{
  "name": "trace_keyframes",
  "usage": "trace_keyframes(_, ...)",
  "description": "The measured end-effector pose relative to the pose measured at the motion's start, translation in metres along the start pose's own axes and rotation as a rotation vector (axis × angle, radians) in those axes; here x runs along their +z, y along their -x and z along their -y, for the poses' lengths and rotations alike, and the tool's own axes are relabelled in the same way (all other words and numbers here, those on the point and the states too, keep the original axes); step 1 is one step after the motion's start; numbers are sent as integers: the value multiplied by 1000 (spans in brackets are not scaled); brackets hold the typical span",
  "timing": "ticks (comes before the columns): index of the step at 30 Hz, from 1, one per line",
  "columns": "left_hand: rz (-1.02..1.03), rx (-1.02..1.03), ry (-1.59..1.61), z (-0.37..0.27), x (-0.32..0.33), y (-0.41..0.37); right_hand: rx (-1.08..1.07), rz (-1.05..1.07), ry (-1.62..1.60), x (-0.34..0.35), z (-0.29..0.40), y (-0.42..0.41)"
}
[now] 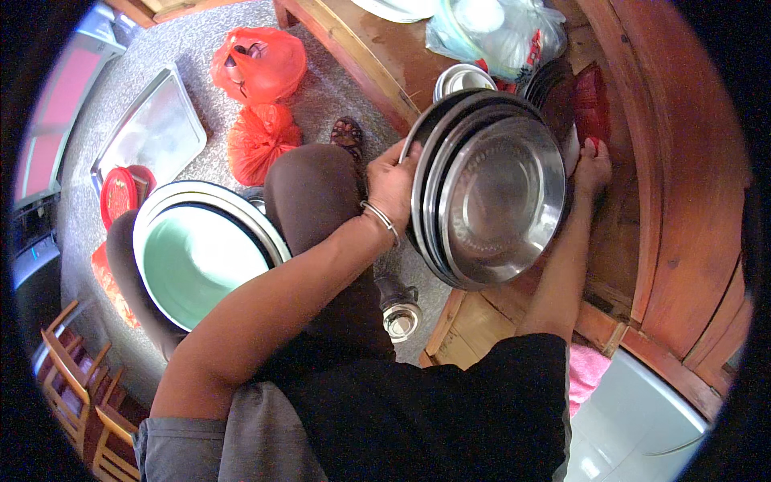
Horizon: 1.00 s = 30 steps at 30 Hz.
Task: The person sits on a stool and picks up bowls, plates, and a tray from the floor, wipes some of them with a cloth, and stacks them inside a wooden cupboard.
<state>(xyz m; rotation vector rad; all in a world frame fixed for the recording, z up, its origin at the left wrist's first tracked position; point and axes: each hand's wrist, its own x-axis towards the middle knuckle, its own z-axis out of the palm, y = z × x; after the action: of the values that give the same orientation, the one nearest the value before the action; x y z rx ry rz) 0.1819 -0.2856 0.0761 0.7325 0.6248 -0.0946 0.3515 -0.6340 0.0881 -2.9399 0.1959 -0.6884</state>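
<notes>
My left hand (394,184), with a bangle at the wrist, grips the rim of a nested stack of stainless steel basins (500,205). The stack is tilted, and its hollow side faces me. Past it, my right hand (593,165) reaches into a wooden cabinet. Its fingertips are at the lower end of a red plastic item (592,99); whether they hold it is unclear. Dark stacked dishes (551,87) stand beside that item, partly hidden by the basins. Between my knees rests a stack of larger basins, the innermost a pale green basin (199,265).
White bowls (464,81) and a clear plastic bag (500,36) sit on the wooden surface ahead. On the floor are red plastic bags (259,66), a metal tray (150,129), a red lid (118,196) and a small metal container (400,322). The cabinet door (692,181) stands at right; wooden chairs (72,373) are lower left.
</notes>
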Motion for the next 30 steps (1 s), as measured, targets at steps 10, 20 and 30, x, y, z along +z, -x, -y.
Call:
trace_keyframes(10,5,46,-33,-2,-1,0,-447,84,-384,14,120,-121)
trace_keyframes(20,-33,22,-36,-6,-6,-4,-569,-56,-253,98,234,-183)
trace_keyframes(30,-77,-13,170,-16,-28,-17,-24,400,121,41,-3,-96)
